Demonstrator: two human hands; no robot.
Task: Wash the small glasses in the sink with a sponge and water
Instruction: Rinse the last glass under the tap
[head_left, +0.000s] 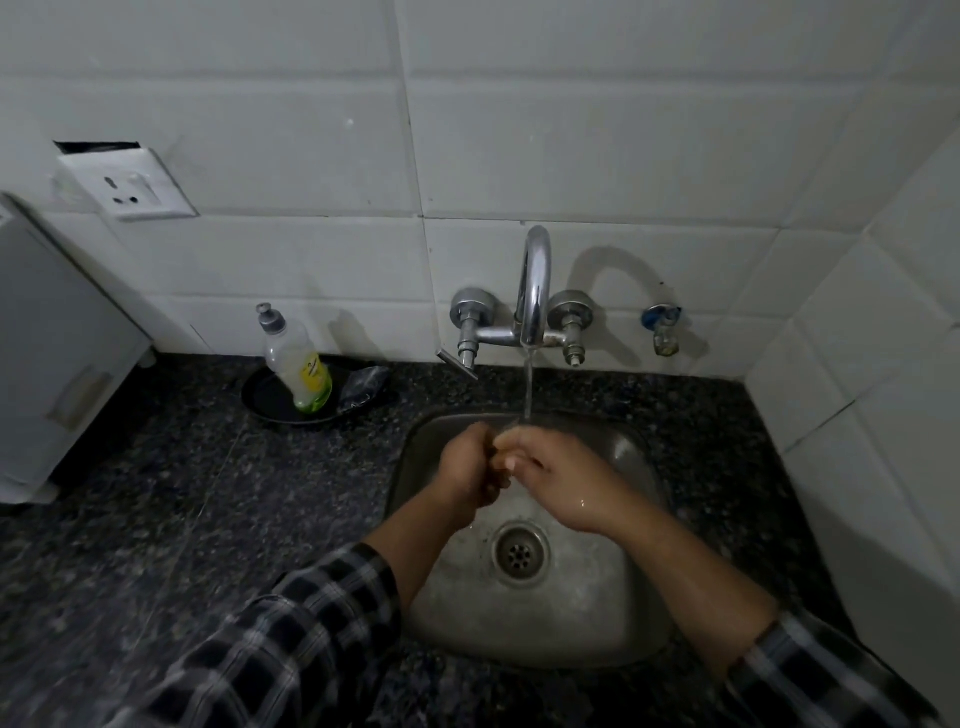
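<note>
Both of my hands meet over the steel sink (613, 613), directly under a thin stream of water (528, 384) running from the chrome tap (535, 280). My left hand (467, 467) is curled into a fist. My right hand (556, 478) is wet and presses its bent fingers against the left one. No glass shows in or between them, and none lies in the basin. A dark scrubber (363, 387) rests on a black dish (270, 400) on the counter, left of the tap.
A dish soap bottle (298, 361) stands on the black dish. The drain (521, 553) sits below my hands. Dark granite counter (182, 519) surrounds the sink; a white appliance (47, 364) stands at the far left, and tiled walls close the back and right.
</note>
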